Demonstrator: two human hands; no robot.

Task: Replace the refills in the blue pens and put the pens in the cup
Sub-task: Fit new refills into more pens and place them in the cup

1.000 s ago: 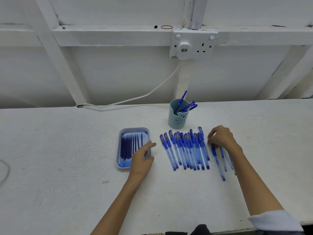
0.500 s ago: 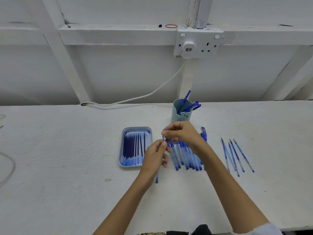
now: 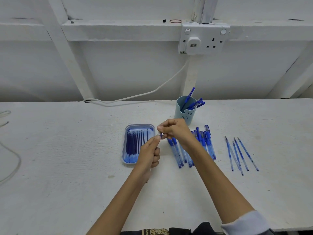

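Head view: a blue pen [image 3: 161, 135] is held above the middle of the table [image 3: 67, 150] between both hands. It is pinched by the thumb and forefinger of the left hand [image 3: 149, 153], whose other fingers are curled into the palm, and by the bent fingertips of the right hand [image 3: 176, 131] from above. Only a short blue and clear stretch of the pen is seen between the fingertips; the rest is covered, so it cannot be told which part is being gripped.

Just left of the hands, a shallow pale-blue tray [image 3: 124, 150] with rounded corners is laid flat, and thin dark refills [image 3: 135, 143] are lined up in it side by side; its near right corner is hidden by the left hand. Under and to the right of the right forearm, a row of capped pens [image 3: 206, 143] with clear barrels is spread on the table, partly covered by the arm. Farther toward the right edge, four slim loose refills [image 3: 240, 155] are laid in a loose fan, two of them crossed.

Toward the far edge, behind the right hand, a round light-blue cup [image 3: 179, 109] is stood upright with several finished pens [image 3: 194, 104] leaned in it. The tabletop is white and rough-textured. A pale sleeve [image 3: 245, 223] is cut off at the lower frame edge.
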